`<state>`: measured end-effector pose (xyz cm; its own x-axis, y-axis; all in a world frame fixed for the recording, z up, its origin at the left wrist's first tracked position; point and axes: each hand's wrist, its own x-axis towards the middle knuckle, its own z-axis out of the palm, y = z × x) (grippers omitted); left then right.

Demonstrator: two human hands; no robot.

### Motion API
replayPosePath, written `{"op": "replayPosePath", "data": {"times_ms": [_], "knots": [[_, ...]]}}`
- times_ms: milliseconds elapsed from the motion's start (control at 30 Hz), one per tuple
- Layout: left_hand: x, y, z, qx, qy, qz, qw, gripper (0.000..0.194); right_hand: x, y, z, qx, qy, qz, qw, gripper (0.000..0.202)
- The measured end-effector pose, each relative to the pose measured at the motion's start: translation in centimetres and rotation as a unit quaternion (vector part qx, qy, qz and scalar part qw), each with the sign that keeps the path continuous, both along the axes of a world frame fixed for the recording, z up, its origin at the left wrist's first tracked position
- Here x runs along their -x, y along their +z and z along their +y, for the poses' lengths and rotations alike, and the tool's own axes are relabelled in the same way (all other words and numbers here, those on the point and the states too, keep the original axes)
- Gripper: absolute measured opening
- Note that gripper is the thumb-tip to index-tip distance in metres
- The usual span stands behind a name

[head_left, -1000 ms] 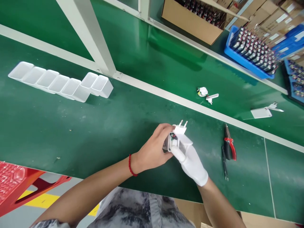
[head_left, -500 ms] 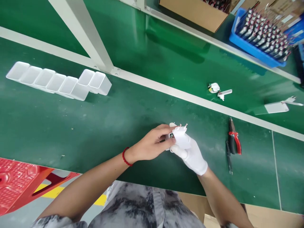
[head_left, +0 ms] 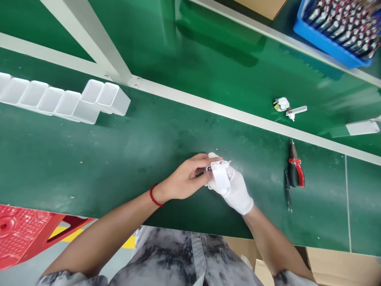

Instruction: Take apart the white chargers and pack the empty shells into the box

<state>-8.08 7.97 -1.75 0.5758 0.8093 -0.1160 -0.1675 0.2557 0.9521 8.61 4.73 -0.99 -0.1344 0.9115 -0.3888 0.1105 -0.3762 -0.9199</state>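
Over the green workbench (head_left: 143, 151), both hands are together on a white plastic plug-in housing (head_left: 220, 177). Metal plug pins stick out at its far end. My bare left hand (head_left: 187, 176), with a red cord at the wrist, pinches the housing's left side between thumb and fingers. A dark inner part shows in a gap near those fingertips. My right hand (head_left: 238, 194) wears a white glove and is closed around the housing from the right and below; its fingers are partly hidden.
White open boxes (head_left: 68, 104) stand in a row at left. Red-handled pliers (head_left: 294, 171) and dark tweezers (head_left: 287, 190) lie at right. Beyond the white rail sit small white plug parts (head_left: 282, 104). A blue bin (head_left: 330, 43) holds wired cells. A red stool (head_left: 24, 234) stands lower left.
The view has shifted slightly. The housing has turned in my hands, so its pins now point more to the right and show less. Both hands keep their hold.
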Motion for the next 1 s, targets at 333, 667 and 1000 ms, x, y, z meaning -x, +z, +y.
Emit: {"op": "replayPosePath", "data": {"times_ms": [333, 667, 1000], "knots": [[0.1, 2.2, 2.1, 0.223, 0.128, -0.107, 0.96, 0.038, -17.0, 3.3, 12.5, -0.164, -0.089, -0.545, 0.818, 0.068], [2.6, 3.5, 1.5, 0.233, 0.19, -0.166, 0.939, 0.038, -23.2, 2.8, 22.3, -0.069, -0.059, -0.709, 0.699, 0.031], [1.1, 3.5, 1.0, 0.179, 0.171, -0.131, 0.96, 0.04, -11.9, 1.2, 8.2, -0.299, 0.216, -0.614, 0.697, 0.045]]}}
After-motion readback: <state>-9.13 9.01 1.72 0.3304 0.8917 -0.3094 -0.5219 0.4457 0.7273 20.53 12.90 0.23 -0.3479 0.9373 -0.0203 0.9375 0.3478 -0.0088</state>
